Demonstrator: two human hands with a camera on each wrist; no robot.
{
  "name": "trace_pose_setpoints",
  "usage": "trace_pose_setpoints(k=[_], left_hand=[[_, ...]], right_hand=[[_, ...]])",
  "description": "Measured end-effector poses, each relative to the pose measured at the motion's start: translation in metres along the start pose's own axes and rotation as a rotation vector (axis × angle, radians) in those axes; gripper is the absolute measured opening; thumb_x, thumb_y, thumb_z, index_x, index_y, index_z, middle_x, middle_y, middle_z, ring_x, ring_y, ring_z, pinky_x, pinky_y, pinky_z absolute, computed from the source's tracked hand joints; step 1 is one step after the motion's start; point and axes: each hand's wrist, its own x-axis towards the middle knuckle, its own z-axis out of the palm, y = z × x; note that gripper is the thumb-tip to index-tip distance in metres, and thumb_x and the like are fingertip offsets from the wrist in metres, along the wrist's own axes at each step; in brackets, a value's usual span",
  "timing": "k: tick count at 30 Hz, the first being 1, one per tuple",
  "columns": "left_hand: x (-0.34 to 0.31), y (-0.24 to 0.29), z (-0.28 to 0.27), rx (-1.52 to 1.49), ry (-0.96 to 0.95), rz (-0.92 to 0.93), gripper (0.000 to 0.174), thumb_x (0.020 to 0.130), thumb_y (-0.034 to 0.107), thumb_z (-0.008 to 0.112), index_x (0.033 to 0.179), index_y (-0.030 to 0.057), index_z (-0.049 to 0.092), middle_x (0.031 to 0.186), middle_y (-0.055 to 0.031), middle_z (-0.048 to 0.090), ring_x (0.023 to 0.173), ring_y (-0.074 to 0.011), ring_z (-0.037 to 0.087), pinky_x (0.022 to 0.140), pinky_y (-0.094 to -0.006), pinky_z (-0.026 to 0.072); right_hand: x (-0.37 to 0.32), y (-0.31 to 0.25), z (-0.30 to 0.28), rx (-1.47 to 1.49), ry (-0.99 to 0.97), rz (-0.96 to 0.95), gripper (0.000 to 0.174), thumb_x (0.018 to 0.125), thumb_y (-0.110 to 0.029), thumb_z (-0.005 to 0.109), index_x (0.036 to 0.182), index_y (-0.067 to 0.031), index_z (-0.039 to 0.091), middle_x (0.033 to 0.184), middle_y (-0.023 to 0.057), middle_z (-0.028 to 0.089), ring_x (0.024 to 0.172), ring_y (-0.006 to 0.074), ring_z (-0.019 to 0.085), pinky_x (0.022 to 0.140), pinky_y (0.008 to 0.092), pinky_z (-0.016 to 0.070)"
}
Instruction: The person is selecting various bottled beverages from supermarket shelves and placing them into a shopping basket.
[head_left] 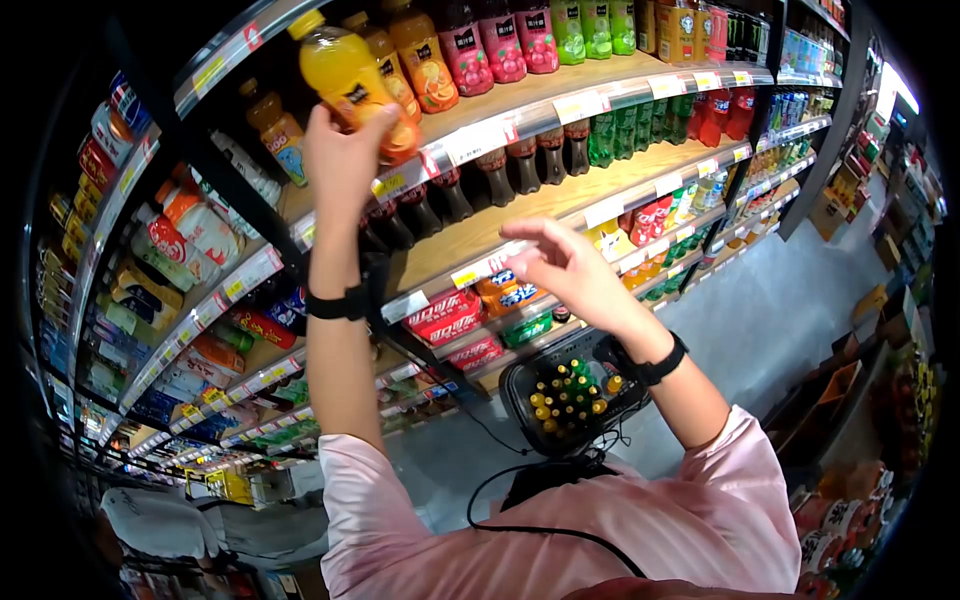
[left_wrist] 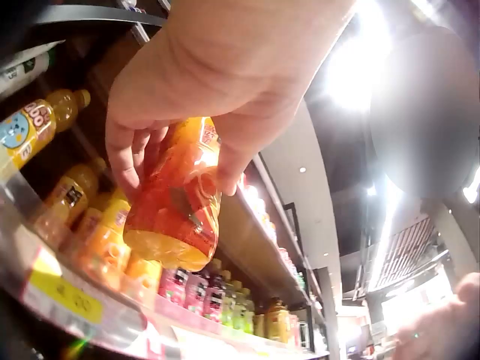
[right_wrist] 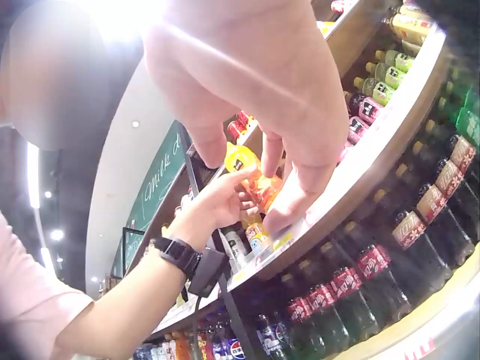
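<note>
My left hand [head_left: 340,165] grips a bottle of orange juice [head_left: 345,70] with a yellow cap at the front of the upper shelf. In the left wrist view the fingers and thumb wrap both sides of the orange juice bottle [left_wrist: 176,217], and its base faces the camera. Other orange juice bottles [head_left: 420,55] stand just behind it in a row. My right hand [head_left: 565,265] is in the air before the lower shelves, fingers loosely bent around nothing. In the right wrist view that right hand [right_wrist: 255,90] overlaps the left hand [right_wrist: 214,201] and the bottle.
Pink-labelled juice bottles [head_left: 503,45] and green ones [head_left: 597,28] continue the upper row. Dark cola bottles [head_left: 495,178] line the shelf below. A black basket [head_left: 515,390] with several yellow-capped bottles stands near my body. Price tags [head_left: 580,105] run along the shelf edges; a black cable [head_left: 480,490] crosses my shirt.
</note>
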Motion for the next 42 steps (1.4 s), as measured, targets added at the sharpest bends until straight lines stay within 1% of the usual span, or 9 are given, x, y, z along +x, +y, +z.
trace_pose_setpoints(k=[5,12,21,25,27,30,36,40,42], left_hand=[[0.07,-0.042,-0.023,0.607,0.247,0.076,0.06,0.071,0.039,0.085,0.106,-0.0024,0.06,0.102,-0.0219,0.071,0.096,-0.037,0.069,0.083,-0.0417,0.0527],[0.092,-0.093,-0.045,0.543,0.021,-0.154,0.056,0.07,0.041,0.085,0.098,-0.0032,0.065,0.096,-0.0241,0.072,0.092,-0.0369,0.071,0.081,-0.042,0.0542],[0.077,-0.088,-0.056,0.516,-0.095,-0.169,0.06,0.074,0.043,0.083,0.104,-0.0049,0.064,0.101,-0.0275,0.07,0.098,-0.0399,0.069,0.086,-0.0452,0.0544],[0.045,-0.1,-0.094,0.428,-0.236,-0.006,0.06,0.077,0.029,0.08,0.118,-0.0067,0.054,0.112,-0.0292,0.066,0.106,-0.0429,0.064,0.091,-0.0465,0.0512],[-0.017,-0.078,-0.104,0.275,-0.096,0.42,0.054,0.085,0.016,0.071,0.131,-0.0026,0.05,0.124,-0.0267,0.059,0.116,-0.0398,0.057,0.099,-0.0456,0.0455],[-0.111,-0.09,-0.175,-0.149,-0.258,0.585,0.012,0.083,0.009,0.069,0.094,0.0048,0.069,0.084,-0.0102,0.068,0.07,-0.0285,0.066,0.065,-0.0361,0.0532],[-0.305,-0.254,-0.238,-0.088,-1.095,-0.416,0.028,0.094,0.029,0.06,0.088,0.004,0.07,0.076,-0.0156,0.067,0.071,-0.0311,0.066,0.064,-0.0403,0.0484],[-0.498,-0.42,-0.346,0.597,-1.542,-0.599,0.032,0.088,0.034,0.062,0.09,0.0044,0.072,0.084,-0.0179,0.07,0.074,-0.0349,0.066,0.072,-0.046,0.0521],[-0.54,-0.428,-0.406,0.184,-1.298,-0.818,0.026,0.087,0.028,0.064,0.088,0.0032,0.071,0.083,-0.0152,0.071,0.071,-0.0302,0.067,0.068,-0.0417,0.0541]], right_hand=[[0.014,0.001,-0.013,-0.096,-0.079,0.118,0.035,0.092,-0.013,0.068,0.123,0.0,0.058,0.084,-0.0007,0.063,0.077,0.0044,0.057,0.067,0.0228,0.0472],[0.053,0.028,0.024,-0.033,-0.169,0.101,0.035,0.093,-0.017,0.066,0.124,-0.0024,0.058,0.081,-0.0014,0.063,0.067,0.0038,0.055,0.057,0.0226,0.0451],[0.092,0.051,0.136,-0.042,-0.052,0.03,0.031,0.093,-0.011,0.066,0.121,-0.002,0.058,0.103,0.002,0.065,0.084,0.0051,0.058,0.076,0.0242,0.0498],[0.08,0.094,0.211,0.005,0.112,0.033,0.028,0.094,-0.011,0.064,0.12,-0.0019,0.059,0.107,0.0033,0.066,0.093,0.0081,0.061,0.082,0.0248,0.0507],[0.049,0.11,0.202,0.023,0.106,0.162,0.025,0.097,-0.012,0.062,0.12,-0.0026,0.061,0.107,0.0033,0.066,0.097,0.0098,0.062,0.085,0.0257,0.0508],[0.004,0.158,0.206,-0.191,0.008,0.449,0.024,0.099,-0.015,0.057,0.118,-0.0012,0.064,0.102,0.0032,0.068,0.095,0.0121,0.063,0.085,0.0276,0.0512],[-0.192,0.463,0.157,-1.071,-0.669,0.87,0.034,0.089,-0.025,0.053,0.109,-0.0028,0.071,0.109,0.0211,0.07,0.105,0.036,0.066,0.088,0.0427,0.0527],[-0.207,0.479,0.248,-0.904,-0.695,1.116,0.032,0.087,-0.027,0.056,0.098,-0.003,0.073,0.11,0.0198,0.07,0.106,0.0364,0.066,0.09,0.0462,0.0511],[-0.197,0.491,0.278,-0.778,-0.796,1.096,0.028,0.083,-0.027,0.061,0.093,-0.0034,0.074,0.109,0.0198,0.071,0.105,0.0365,0.066,0.09,0.0456,0.0508]])
